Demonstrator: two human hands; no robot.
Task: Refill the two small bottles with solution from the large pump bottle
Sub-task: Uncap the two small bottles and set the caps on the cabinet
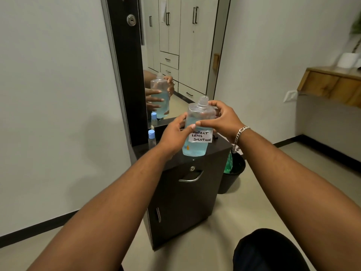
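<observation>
Between both hands (197,127), clear plastic bottle (197,122)

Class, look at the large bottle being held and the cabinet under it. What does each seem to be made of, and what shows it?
Large bottle: probably clear, glossy plastic; the blue liquid and the fingers show through its wall. Cabinet: seemingly dark wood-look laminate board with a smooth, slightly shiny top that mirrors the bottle; its handle looks like polished metal.

Clear glossy plastic is forming the big bottle (197,132), a paper label (201,137) sticking on; dark matt wood-look cabinet (187,196), shiny metal handle (190,178).
</observation>
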